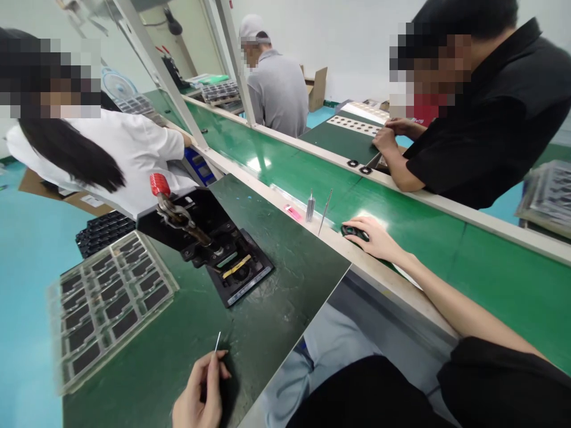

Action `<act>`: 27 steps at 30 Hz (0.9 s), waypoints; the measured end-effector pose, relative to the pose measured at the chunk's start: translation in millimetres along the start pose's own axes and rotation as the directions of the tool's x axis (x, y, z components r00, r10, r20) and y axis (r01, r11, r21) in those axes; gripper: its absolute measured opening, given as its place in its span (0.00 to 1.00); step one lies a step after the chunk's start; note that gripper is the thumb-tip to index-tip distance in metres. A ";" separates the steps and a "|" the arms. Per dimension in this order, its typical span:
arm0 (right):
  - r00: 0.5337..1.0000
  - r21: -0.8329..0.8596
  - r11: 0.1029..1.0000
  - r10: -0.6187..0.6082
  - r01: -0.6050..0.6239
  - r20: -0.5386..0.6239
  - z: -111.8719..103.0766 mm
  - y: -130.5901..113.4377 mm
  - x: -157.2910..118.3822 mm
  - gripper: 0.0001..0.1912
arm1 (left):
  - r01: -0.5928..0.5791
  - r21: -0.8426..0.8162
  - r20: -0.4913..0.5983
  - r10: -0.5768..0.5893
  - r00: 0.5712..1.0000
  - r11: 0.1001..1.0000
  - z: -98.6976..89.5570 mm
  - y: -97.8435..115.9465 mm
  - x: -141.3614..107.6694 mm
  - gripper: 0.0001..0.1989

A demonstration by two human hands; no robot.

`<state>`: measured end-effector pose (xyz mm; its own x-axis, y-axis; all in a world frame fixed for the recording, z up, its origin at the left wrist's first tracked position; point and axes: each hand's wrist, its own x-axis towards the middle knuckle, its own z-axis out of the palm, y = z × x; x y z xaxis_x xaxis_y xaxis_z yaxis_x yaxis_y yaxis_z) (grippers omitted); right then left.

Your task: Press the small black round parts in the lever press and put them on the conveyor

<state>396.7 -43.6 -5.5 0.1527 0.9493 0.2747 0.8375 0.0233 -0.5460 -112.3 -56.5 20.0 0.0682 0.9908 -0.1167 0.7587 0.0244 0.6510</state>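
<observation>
My left hand is closed in a pinch low in the head view, above the green work mat. A thin silver rod sticks up from between its thumb and fingers; its lower part is hidden in the hand. Out over the pale rail of the conveyor, my right hand grips a black ring-shaped part, partly covered by the fingers. Beyond my left hand stands a black hand press with a red lever grip. Its black base carries a yellow strip.
A clear tray of dark flat parts lies left of the press. On the rail stand a ribbed metal cylinder and a slender rod. Two black rings rest across the green conveyor. Several co-workers sit around it.
</observation>
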 end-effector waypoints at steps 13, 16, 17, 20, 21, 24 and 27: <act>0.986 0.417 0.908 0.045 0.026 -0.160 79.7 -155.4 -45.2 0.13 | -0.011 -0.137 0.023 0.014 1.000 0.990 8.7 22.3 -11.0 0.23; 0.991 0.347 0.931 -0.080 0.112 -0.106 94.4 -167.6 -36.4 0.15 | -0.016 -0.167 0.030 0.021 0.999 0.986 10.0 27.2 -13.8 0.21; 0.992 0.341 0.933 -0.084 0.112 -0.097 94.5 -168.1 -33.6 0.16 | -0.011 -0.176 0.035 0.018 0.999 0.984 10.8 28.9 -14.6 0.20; 0.996 0.354 0.931 -0.078 0.088 -0.043 87.7 -167.7 -29.3 0.15 | -0.012 -0.214 0.020 0.017 1.000 0.977 13.7 32.8 -15.6 0.19; 0.994 0.334 0.936 -0.101 0.107 -0.033 84.7 -168.4 -29.6 0.15 | -0.015 -0.230 0.009 0.018 1.000 0.973 14.6 33.7 -15.6 0.19; 0.974 0.192 0.960 -0.176 0.202 -0.144 76.8 -175.4 -34.6 0.12 | -0.016 -0.277 0.006 0.019 1.000 0.961 15.8 36.6 -14.7 0.17; 0.964 0.237 0.948 -0.164 0.214 -0.211 73.1 -189.1 -42.9 0.09 | -0.052 -0.309 0.029 0.064 0.998 0.950 16.5 45.0 -11.9 0.15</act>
<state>193.4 -65.8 28.1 0.1202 0.8449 0.5213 0.7018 0.2991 -0.6465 -68.3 -69.4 38.3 0.1350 0.9861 -0.0967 0.5165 0.0132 0.8562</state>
